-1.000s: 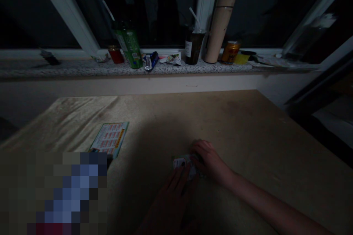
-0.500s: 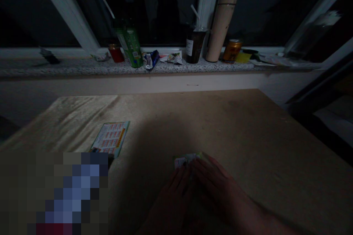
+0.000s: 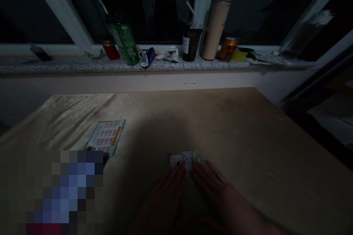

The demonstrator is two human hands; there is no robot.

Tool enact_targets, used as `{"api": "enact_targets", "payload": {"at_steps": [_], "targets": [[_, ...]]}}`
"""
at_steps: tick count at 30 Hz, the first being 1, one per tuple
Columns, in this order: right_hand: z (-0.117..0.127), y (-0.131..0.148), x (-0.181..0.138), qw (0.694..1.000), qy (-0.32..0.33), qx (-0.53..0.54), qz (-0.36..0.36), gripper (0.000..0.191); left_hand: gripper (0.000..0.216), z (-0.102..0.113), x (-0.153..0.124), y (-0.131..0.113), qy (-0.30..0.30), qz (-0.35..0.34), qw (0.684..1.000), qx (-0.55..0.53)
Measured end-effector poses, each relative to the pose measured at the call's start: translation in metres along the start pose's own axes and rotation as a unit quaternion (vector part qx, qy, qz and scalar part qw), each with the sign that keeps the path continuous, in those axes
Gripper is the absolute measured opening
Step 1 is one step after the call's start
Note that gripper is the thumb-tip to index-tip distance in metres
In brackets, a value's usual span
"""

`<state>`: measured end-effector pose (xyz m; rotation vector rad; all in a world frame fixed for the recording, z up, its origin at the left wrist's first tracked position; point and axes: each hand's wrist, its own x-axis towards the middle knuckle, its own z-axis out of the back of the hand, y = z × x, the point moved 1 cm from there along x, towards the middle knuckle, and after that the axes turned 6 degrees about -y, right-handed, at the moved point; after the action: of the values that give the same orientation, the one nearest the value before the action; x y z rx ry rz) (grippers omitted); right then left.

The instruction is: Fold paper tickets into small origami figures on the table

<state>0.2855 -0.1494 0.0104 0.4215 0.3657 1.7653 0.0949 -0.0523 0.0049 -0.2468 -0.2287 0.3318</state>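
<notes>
In the dim light a small folded printed paper (image 3: 184, 158), green-edged with white and red print, lies on the tan table (image 3: 234, 128) near its front. My left hand (image 3: 168, 194) lies flat with its fingertips on the paper's near left edge. My right hand (image 3: 217, 191) lies flat beside it, fingers stretched onto the paper's near right edge. Both hands press down on it, and the paper's near part is hidden under the fingers.
A printed leaflet (image 3: 106, 140) lies on the table to the left, by a blurred patch. The stone windowsill (image 3: 68, 64) behind carries a green bottle (image 3: 123, 42), a red jar (image 3: 111, 50), a dark cup with a straw (image 3: 190, 42), a tall beige flask (image 3: 216, 25), a gold can (image 3: 227, 49) and wrappers.
My right hand, curled over the paper's far side a second ago, has pulled back toward me and flattened beside the left. More of the paper's far part now shows.
</notes>
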Motion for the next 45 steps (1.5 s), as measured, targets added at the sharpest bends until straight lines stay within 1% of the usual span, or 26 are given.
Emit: {"api": "enact_targets", "payload": {"at_steps": [4,10,12,14,16,19,21,23,24,27,30,33,36,38,40,41,45], "targets": [[0.0,0.0,0.001,1.0,-0.028,-0.003,0.01,0.081,0.091,-0.005,-0.005,-0.007,-0.006,0.017,1.0,0.01],[0.002,0.006,0.006,0.999,-0.047,-0.017,0.005,0.078,0.094,-0.004,-0.003,-0.011,-0.007,0.03,0.999,-0.009],[-0.003,0.008,0.007,0.998,-0.058,-0.028,0.01,0.083,0.094,-0.003,-0.003,-0.012,-0.014,0.035,0.999,-0.02],[-0.011,0.009,0.007,0.997,-0.059,-0.031,0.035,0.09,0.091,-0.003,-0.003,-0.013,-0.018,0.036,0.999,-0.025],[-0.019,0.008,0.006,0.997,-0.053,-0.028,0.043,0.09,0.089,-0.003,-0.004,-0.013,-0.017,0.034,0.999,-0.025],[-0.027,0.007,0.004,0.999,-0.03,-0.026,0.03,0.094,0.086,-0.006,-0.005,-0.012,-0.004,0.03,0.999,-0.008],[-0.028,0.006,0.004,0.999,-0.021,-0.024,0.026,0.093,0.085,-0.013,-0.006,-0.011,0.005,0.035,0.999,0.01],[-0.027,0.006,0.004,0.999,-0.022,-0.018,0.025,0.092,0.086,-0.021,-0.007,-0.011,0.012,0.054,0.998,0.029],[-0.026,0.007,0.005,0.999,-0.022,-0.014,0.023,0.092,0.087,-0.024,-0.007,-0.011,0.009,0.047,0.998,0.034],[-0.023,0.009,0.006,1.0,-0.013,-0.007,0.013,0.092,0.088,-0.029,-0.006,-0.012,0.038,0.033,0.998,0.028],[-0.022,0.01,0.007,1.0,-0.003,-0.007,0.008,0.091,0.09,-0.027,-0.003,-0.014,0.05,0.031,0.998,0.023],[-0.022,0.008,0.006,1.0,0.003,-0.002,0.009,0.089,0.091,-0.024,-0.001,-0.016,0.054,0.037,0.997,0.034],[-0.023,0.005,0.003,1.0,0.019,0.007,0.003,0.089,0.091,-0.023,-0.002,-0.016,0.053,0.027,0.997,0.045],[-0.024,0.002,-0.001,1.0,0.025,0.006,-0.019,0.089,0.091,-0.023,-0.003,-0.015,0.043,0.024,0.998,0.051],[-0.024,-0.001,-0.005,0.997,-0.004,-0.015,-0.081,0.088,0.091,-0.022,-0.006,-0.013,0.025,0.024,0.998,0.058],[-0.023,-0.002,-0.007,0.995,-0.006,-0.021,-0.092,0.087,0.09,-0.021,-0.007,-0.011,0.018,0.022,0.998,0.059],[-0.018,-0.003,-0.008,0.997,-0.001,-0.028,-0.07,0.088,0.092,-0.017,-0.008,-0.008,0.007,0.004,0.998,0.058]]}}
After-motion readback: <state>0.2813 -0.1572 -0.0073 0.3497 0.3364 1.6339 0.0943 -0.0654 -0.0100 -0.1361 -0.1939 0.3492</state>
